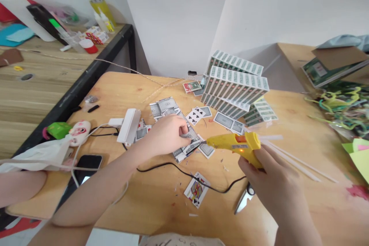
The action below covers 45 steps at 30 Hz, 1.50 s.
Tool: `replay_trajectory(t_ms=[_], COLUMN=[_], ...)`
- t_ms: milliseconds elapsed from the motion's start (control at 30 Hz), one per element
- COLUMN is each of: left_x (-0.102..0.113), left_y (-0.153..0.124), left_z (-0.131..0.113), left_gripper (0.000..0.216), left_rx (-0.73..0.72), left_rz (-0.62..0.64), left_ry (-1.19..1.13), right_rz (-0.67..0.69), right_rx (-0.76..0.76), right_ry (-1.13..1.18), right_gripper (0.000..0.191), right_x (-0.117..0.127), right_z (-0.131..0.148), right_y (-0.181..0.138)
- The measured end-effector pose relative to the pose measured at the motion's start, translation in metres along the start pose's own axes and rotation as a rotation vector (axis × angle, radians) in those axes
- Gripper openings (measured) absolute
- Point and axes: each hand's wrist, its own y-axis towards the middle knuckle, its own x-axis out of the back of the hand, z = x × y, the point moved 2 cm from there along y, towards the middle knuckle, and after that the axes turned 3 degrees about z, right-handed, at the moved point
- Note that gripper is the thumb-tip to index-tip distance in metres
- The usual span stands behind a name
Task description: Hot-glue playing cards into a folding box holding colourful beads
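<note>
My right hand (272, 173) is wrapped round the handle of a yellow hot glue gun (230, 142) with a small orange light lit on its side. A white glue stick (271, 137) juts from its back end. The nozzle points left, close to the lower end of a piece built from playing cards (165, 105). My left hand (170, 132) lies over the middle of that piece, its fingers curled and gripping it; the hand hides part of it. Loose playing cards lie around it, among them a club card (195, 116) and a jack (197, 190).
Stacked card boxes (235, 88) stand at the back. A black cord (161, 165) crosses the table in front of my hands. A folding knife (244, 199) and spare glue sticks (296, 163) lie at right. A white power strip (129, 127) and a phone (86, 165) are at left.
</note>
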Motion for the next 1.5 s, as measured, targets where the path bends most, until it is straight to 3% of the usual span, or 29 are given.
replay_trajectory(t_ms=[167,333,567,700,867,1100,1167,1267,1333,1433,1500], left_x=[0.002,0.007,0.008,0.007,0.005,0.004,0.004,-0.002,-0.013,-0.042,-0.061], left_y=[0.0,-0.006,-0.019,-0.022,-0.02,-0.015,-0.019,-0.032,-0.044,-0.057,-0.059], left_z=[0.001,-0.004,-0.017,-0.014,0.0,0.013,0.017,0.022,0.022,0.017,0.013], left_gripper=[0.012,0.003,0.025,0.031,0.023,0.019,0.017,0.021,0.043,0.086,0.095], left_rx=[-0.072,-0.227,-0.459,-0.476,-0.438,-0.375,-0.314,-0.175,-0.104,-0.017,0.017], left_rz=[-0.008,0.05,0.113,0.072,0.092,0.097,0.046,-0.146,-0.321,-0.419,-0.506], left_ry=[0.052,0.194,0.374,0.391,0.269,0.145,0.064,-0.027,-0.038,-0.113,-0.132], right_rz=[-0.086,-0.129,-0.195,-0.13,-0.078,0.034,0.041,0.056,0.055,0.043,0.055], right_rx=[0.006,-0.144,-0.227,-0.264,-0.111,-0.028,-0.023,-0.025,-0.028,-0.041,-0.055], right_ry=[-0.067,-0.052,-0.042,0.033,0.067,0.113,0.117,0.118,0.109,0.104,0.128], right_gripper=[0.028,0.035,0.043,0.039,0.03,0.017,0.017,0.019,0.02,0.02,0.02], right_x=[0.004,0.004,-0.005,-0.015,-0.028,-0.04,-0.04,-0.04,-0.04,-0.04,-0.041], right_z=[-0.014,-0.026,-0.028,-0.015,-0.001,0.005,0.004,0.004,0.003,0.005,0.007], right_y=[-0.004,-0.008,-0.006,-0.001,0.01,0.022,0.023,0.023,0.022,0.022,0.021])
